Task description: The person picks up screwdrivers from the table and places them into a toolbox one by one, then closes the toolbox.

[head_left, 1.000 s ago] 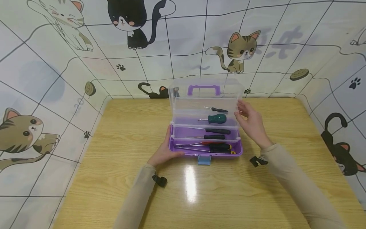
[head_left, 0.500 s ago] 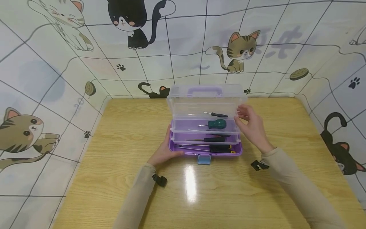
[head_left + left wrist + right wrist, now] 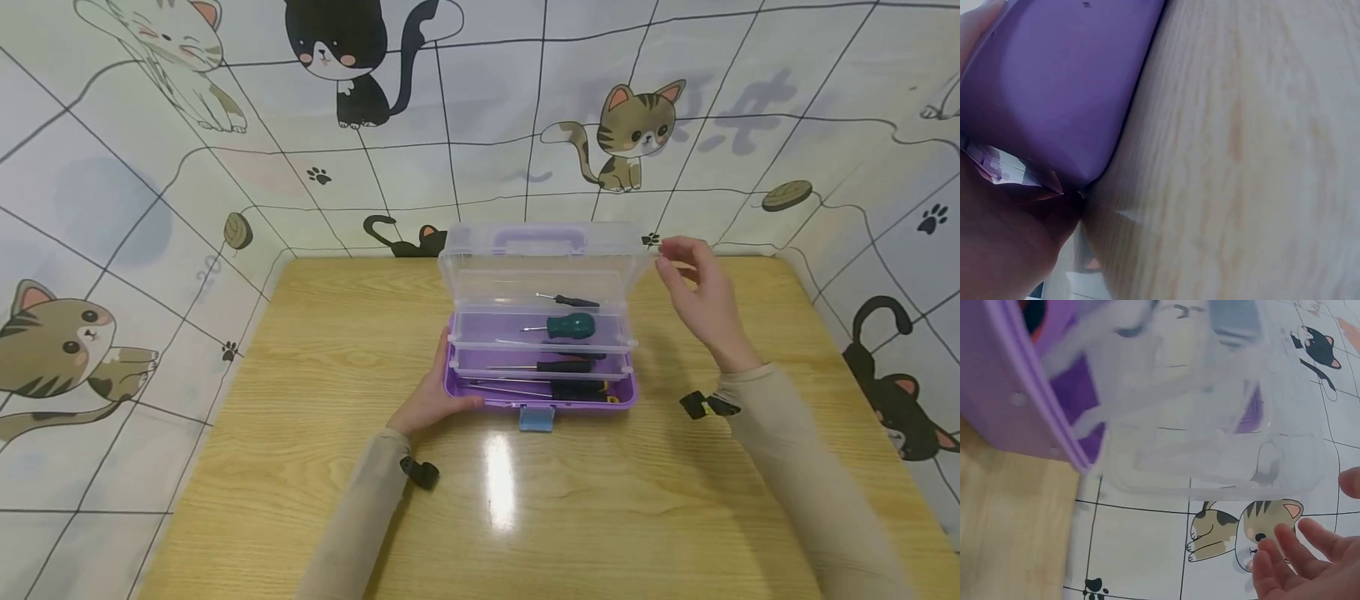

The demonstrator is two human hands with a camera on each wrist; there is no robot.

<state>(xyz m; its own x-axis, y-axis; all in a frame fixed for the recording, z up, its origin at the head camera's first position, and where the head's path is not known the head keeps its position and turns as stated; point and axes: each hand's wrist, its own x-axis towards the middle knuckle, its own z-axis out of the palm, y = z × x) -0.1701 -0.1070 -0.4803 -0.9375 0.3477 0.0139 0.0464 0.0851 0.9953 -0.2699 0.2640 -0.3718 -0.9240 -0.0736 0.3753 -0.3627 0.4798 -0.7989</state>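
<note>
A purple toolbox (image 3: 491,405) stands with its clear lid (image 3: 476,240) raised and two clear trays stepped up behind its front edge. My left hand (image 3: 431,400) grips the box's left end, thumb along the front; the left wrist view shows the purple wall (image 3: 1060,81) close up. My right hand (image 3: 705,300), fingers loosely bent and holding nothing, hovers by the lid's right end. A green stubby screwdriver (image 3: 573,326) and a thin black one (image 3: 576,301) lie in the upper tray. Below are a black-handled screwdriver (image 3: 573,367) and yellow-tipped black ones (image 3: 577,388), partly covered.
A blue latch (image 3: 536,419) hangs down at the box's front. The wooden table (image 3: 337,333) meets a cat-patterned sheet (image 3: 495,125) behind the box and at both sides. The raised lid is near the back sheet.
The trays have come down and forward over the base, covering a red-handled screwdriver, and the lid has tilted. My right hand has left the trays, moving up and right. My left hand stays put.
</note>
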